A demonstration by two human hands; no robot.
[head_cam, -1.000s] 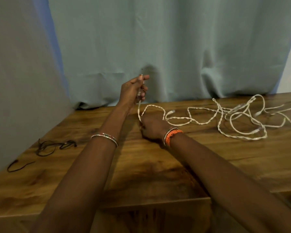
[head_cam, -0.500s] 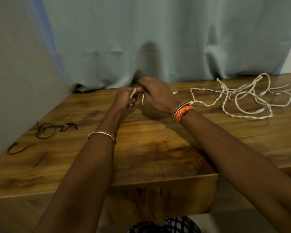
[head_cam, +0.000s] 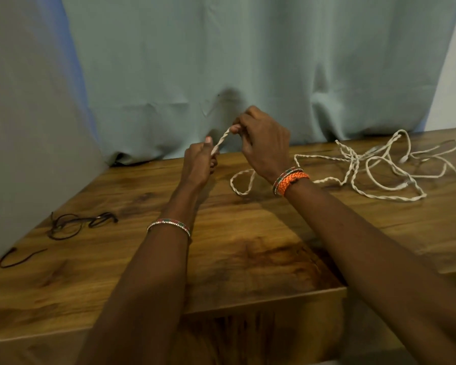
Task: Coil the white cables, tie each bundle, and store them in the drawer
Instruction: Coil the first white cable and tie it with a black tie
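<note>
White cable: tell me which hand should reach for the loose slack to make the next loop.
Right. The right hand is nearer the slack of the white cable, which trails to the right across the table. The left hand grips the cable's end and can likely anchor it.

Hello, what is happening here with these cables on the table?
A person is working on a twisted white cable, holding a short stretch of it raised between both hands: the left hand grips one end and the right hand pinches it a little higher. The rest of the cable lies loose and tangled on the wooden table to the right. No bundle is coiled or tied yet. Thin black ties lie at the left.
</note>
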